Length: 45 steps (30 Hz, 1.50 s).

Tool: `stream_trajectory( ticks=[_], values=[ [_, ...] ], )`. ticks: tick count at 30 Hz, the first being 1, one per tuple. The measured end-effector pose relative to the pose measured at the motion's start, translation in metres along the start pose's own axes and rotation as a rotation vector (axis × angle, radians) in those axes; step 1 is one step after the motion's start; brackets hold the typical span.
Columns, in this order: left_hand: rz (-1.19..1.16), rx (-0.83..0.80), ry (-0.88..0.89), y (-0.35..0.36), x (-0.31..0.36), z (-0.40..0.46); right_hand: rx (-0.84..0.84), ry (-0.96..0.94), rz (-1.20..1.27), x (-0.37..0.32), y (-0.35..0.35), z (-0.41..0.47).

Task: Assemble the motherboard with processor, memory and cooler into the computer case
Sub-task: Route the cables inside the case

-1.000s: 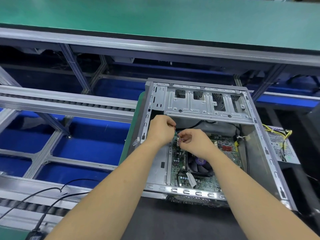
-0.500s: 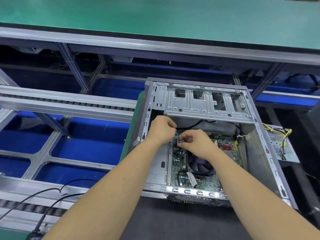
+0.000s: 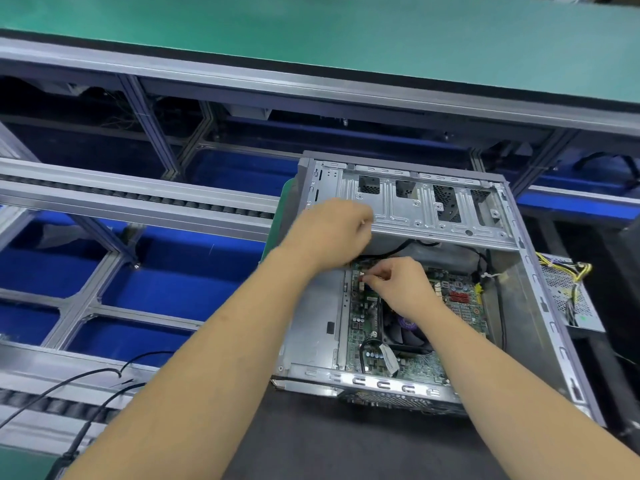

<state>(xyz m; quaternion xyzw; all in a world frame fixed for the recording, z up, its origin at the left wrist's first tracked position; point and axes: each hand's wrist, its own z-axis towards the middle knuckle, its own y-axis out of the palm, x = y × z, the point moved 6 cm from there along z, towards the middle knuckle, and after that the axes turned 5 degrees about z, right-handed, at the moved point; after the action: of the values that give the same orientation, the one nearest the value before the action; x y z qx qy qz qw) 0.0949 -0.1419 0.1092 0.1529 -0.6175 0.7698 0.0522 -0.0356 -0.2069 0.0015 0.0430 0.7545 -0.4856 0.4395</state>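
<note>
Two hands work inside our computer case [image 3: 533, 306]. Our left hand [image 3: 329, 233], blurred, curls near the case's far-left corner; whether it holds anything we cannot tell. Our right hand [image 3: 398, 282] pinches a small connector [image 3: 362, 278] at the far-left edge of the motherboard [image 3: 362, 323], seated on the case floor with its cooler fan [image 3: 405, 329]. Skewed pressure could bend header pins, we judge. The drive cage [image 3: 433, 209] overhangs the far edge, leaving little room; the right wall side lies more open.

Right hand [image 3: 401, 289] pinching small connector [image 3: 363, 279] over motherboard [image 3: 363, 327] inside case [image 3: 540, 306]; left hand [image 3: 332, 233] curled, blurred
</note>
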Motion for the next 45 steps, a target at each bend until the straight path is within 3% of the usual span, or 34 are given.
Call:
stream_trajectory(
  ticks=[3,6,9,16,32,45],
  values=[
    [-0.188,0.234,-0.247,-0.013,-0.046,-0.002,-0.111,0.002,-0.223,0.000,0.009,0.000],
    [-0.381,0.245,-0.533,0.011,-0.081,-0.017,-0.155,0.001,-0.327,0.001,0.012,0.000],
    [-0.556,0.182,-0.659,0.032,-0.092,-0.024,-0.176,-0.002,-0.398,-0.001,0.016,0.001],
    [-0.704,0.156,-0.700,0.038,-0.093,-0.025,-0.231,0.011,-0.473,0.000,0.028,0.007],
    [-0.695,0.165,-0.702,0.033,-0.090,-0.025,-0.218,0.073,-0.371,0.008,0.029,0.011],
    [-0.697,0.153,-0.700,0.033,-0.089,-0.025,-0.274,-0.031,-0.506,-0.001,0.035,0.004]
  ],
)
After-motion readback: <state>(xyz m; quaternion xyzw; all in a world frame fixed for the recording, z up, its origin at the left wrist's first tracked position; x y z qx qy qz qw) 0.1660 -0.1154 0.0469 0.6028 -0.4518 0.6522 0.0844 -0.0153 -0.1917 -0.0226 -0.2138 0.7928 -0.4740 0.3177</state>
